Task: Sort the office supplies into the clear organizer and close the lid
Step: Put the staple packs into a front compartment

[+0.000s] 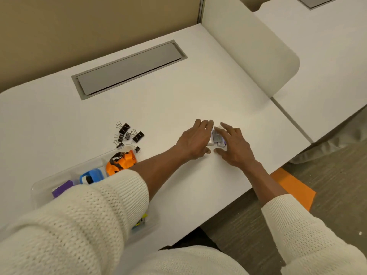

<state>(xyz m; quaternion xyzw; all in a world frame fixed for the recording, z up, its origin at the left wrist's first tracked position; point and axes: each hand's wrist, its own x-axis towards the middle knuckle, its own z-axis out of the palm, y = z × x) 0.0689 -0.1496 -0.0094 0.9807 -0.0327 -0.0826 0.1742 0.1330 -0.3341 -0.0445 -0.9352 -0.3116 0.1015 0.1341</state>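
Both my hands are out over the white desk top [178,92], closing in from either side on a small cluster of clear little boxes with purple and grey contents [217,138] that lies to the right of everything else. My left hand [195,140] is flat and spread, its fingertips [210,124] pressed against the left edge of the cluster; my right hand [234,144] cups the right side, thumb low on the desk. Neither hand is clenched around anything yet, so I judge this as corralling rather than a proper lift. The clear plastic organizer tray [65,173] sits well apart at near left, partly under my cream knitted sleeve [83,215], already holding an orange and black tape dispenser [121,161], a blue rounded item [92,175] and a purple block [62,188]. A scatter of black binder clips [128,133] waits just beyond the tray's far corner. I cannot see the lid. The risk here is that the little boxes are slick and loosely stacked: squeeze unevenly and one squirts out between my palms or slides toward the right edge of the desk. Carrying them across, my left forearm could also sweep the clips or nudge the tray.
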